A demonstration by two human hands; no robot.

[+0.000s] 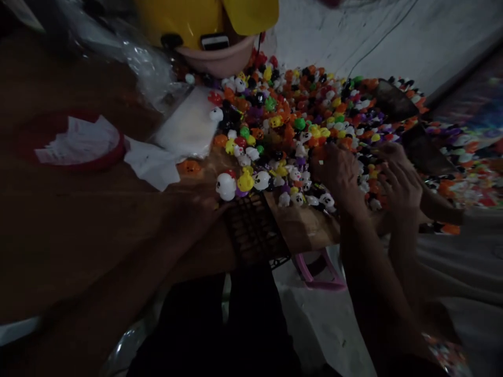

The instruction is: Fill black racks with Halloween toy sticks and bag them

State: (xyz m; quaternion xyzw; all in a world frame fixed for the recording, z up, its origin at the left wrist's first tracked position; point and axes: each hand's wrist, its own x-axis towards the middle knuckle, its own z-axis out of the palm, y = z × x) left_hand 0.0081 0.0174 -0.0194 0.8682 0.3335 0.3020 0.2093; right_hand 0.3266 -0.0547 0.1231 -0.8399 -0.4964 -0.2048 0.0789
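Note:
My left hand (198,212) is closed at the left edge of a black grid tray (257,230), which juts over the table's front edge. Along the tray's far end stand small toy figures: a white one (226,187), a yellow one (245,179) and another white one (261,180). My right hand (341,175) reaches into the large pile of small plastic figures (286,115), its fingers curled downward. What those fingers grip is hidden in the dark. Loose white figures (327,201) lie just left of my right wrist.
A co-worker's hand (401,180) works in the pile on the right. Dark scoop-like pieces (426,149) lie there. At left are a red bowl (118,149) of paper slips and clear plastic bags (188,125). A pink basin (223,57) holding a phone (215,42) stands behind.

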